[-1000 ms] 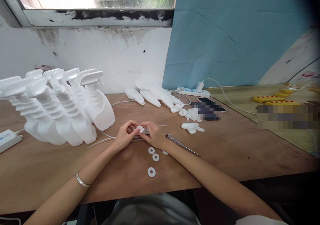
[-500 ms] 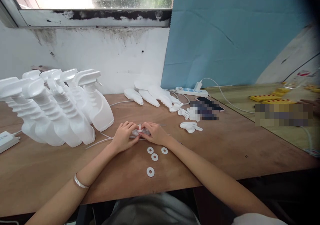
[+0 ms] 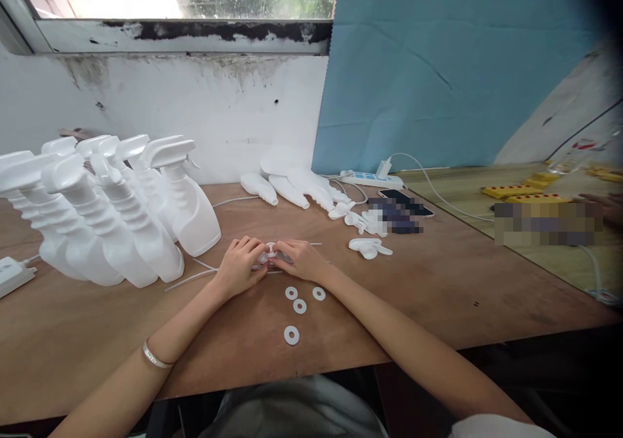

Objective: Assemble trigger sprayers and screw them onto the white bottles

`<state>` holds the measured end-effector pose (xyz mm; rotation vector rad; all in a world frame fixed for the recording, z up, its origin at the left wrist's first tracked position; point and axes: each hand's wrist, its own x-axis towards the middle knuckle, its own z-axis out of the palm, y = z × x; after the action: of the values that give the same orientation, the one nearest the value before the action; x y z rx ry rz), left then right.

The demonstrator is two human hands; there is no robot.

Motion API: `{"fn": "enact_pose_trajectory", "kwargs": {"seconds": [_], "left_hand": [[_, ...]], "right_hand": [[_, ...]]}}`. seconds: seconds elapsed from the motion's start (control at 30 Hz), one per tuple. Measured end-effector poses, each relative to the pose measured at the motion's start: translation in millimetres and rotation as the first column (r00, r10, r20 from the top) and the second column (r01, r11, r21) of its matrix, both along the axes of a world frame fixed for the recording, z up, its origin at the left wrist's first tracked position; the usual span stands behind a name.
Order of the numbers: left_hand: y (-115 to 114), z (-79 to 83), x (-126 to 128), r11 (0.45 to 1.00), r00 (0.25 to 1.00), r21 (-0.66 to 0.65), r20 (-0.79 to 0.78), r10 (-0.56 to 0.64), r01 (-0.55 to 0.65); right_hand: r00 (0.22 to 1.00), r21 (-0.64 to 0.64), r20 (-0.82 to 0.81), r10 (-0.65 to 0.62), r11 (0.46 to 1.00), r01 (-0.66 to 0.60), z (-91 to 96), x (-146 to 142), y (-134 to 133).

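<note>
Fingers of the left hand [image 3: 243, 266] and right hand [image 3: 300, 261] were clamped on a white part [image 3: 270, 248]; four flat rings [image 3: 286, 335] lay nearer the front edge of the bench [image 3: 438, 295].

A silvery bracelet [image 3: 152, 358] rings the left forearm [image 3: 192, 321], the right sleeve [image 3: 496, 427] whitish.

A brown wooden table [image 3: 389, 321] carries everything, its middle the dial's centre and the wall at twelve. White spray bottles [image 3: 131, 230] stand crowded at ten; white plastic pieces [image 3: 294, 186] lie at twelve, a power strip [image 3: 367, 179] between one and two, a phone [image 3: 413, 203] at two, and four flat rings [image 3: 287, 335] toward six.
</note>
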<state>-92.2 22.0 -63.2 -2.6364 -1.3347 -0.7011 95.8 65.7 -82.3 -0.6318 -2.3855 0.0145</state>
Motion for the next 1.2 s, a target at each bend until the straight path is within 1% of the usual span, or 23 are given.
{"fn": "enact_pose_trajectory", "kwargs": {"seconds": [0.4, 0.7, 0.87, 0.97, 1.07, 1.2], "left_hand": [[1.2, -1.0, -0.3, 1.0, 1.0, 0.025, -0.016, 0.003, -0.002], [2.6, -1.4, -0.1, 0.998, 0.999, 0.054, -0.045, 0.016, -0.014], [3.1, -0.4, 0.7, 0.998, 0.997, 0.059, -0.076, 0.021, -0.016], [2.0, -0.4, 1.3, 0.998, 0.997, 0.055, -0.065, 0.028, -0.025], [0.5, -1.5, 2.0, 0.997, 0.998, 0.073, -0.059, 0.025, -0.021], [-1.6, -2.2, 2.7, 0.996, 0.996, 0.09, -0.087, 0.005, 0.003]], "right_hand": [[0.998, -0.047, -0.051, 0.036, 0.998, -0.038, -1.7, 0.0, 0.6], [0.998, -0.026, -0.055, 0.04, 0.999, -0.041, -3.4, -1.1, 1.8], [0.998, -0.012, -0.035, 0.053, 0.999, -0.053, 0.5, 0.5, 1.3], [0.997, -0.004, -0.03, 0.067, 0.998, -0.067, 1.8, 1.3, -0.1], [0.994, -0.003, -0.065, 0.085, 0.996, -0.085, 0.1, 1.7, -1.1], [0.992, -0.01, -0.102, 0.075, 0.997, -0.076, -4.1, 1.7, -1.6]]}}
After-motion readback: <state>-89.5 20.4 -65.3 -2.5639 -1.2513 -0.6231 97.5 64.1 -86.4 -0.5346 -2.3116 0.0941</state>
